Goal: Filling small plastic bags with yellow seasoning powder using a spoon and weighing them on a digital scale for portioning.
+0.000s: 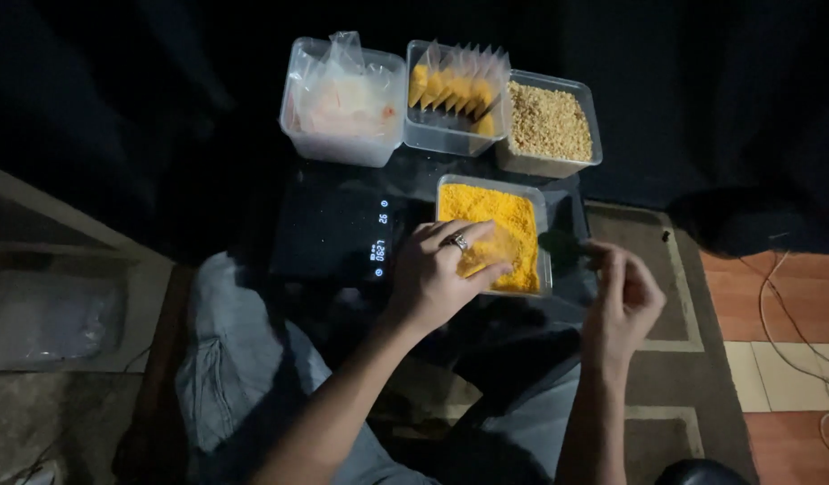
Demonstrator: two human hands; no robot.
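Note:
My left hand (441, 274), with a ring on one finger, holds a small clear plastic bag (486, 254) over a clear tub of yellow powder (495, 211). The bag looks partly filled with the same powder. My right hand (622, 296) is just right of the tub, its fingers pinched on the handle of a dark spoon (560, 244) that points toward the tub's right rim. The tub sits beside a black digital scale (329, 233) whose display is lit.
Three clear tubs stand in a row behind: one with empty plastic bags (342, 99), one with filled yellow packets (455, 94), one with beige granules (549, 121). My legs are below, on a patterned rug (684, 359). Cables (791, 305) lie on the tiled floor at right.

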